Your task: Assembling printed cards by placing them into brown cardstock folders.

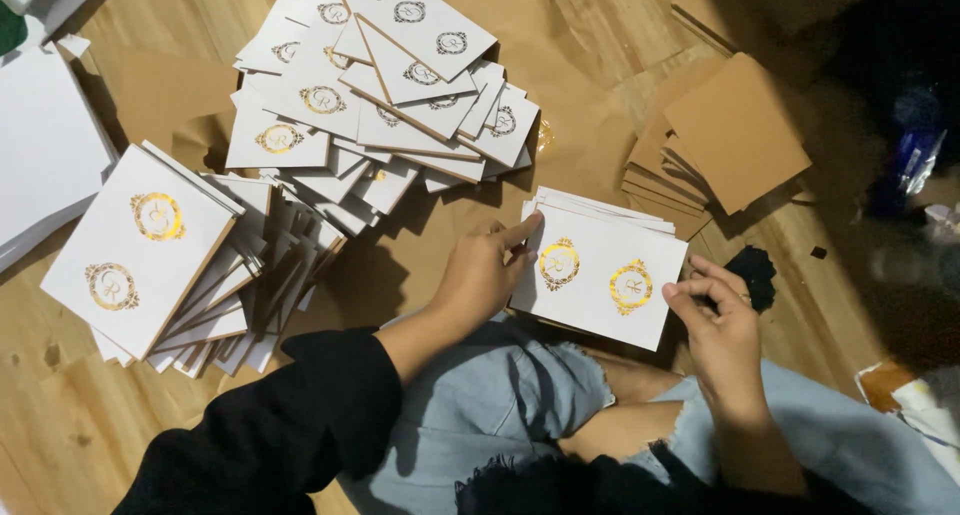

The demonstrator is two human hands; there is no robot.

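My left hand [483, 270] rests on the left edge of a small stack of white cards [600, 275] with two gold round emblems, index finger stretched along the top corner. My right hand [715, 320] pinches the stack's right edge with thumb and fingers. The stack lies on brown paper just beyond my knees, which are in torn light-blue jeans [500, 405]. My left sleeve is black.
A big messy heap of the same white cards [390, 85] lies at top centre, another fanned pile [170, 265] at left. Brown cardboard squares [725, 135] are stacked at right. White sheets [40, 155] sit far left. The wooden floor [60, 415] shows around them.
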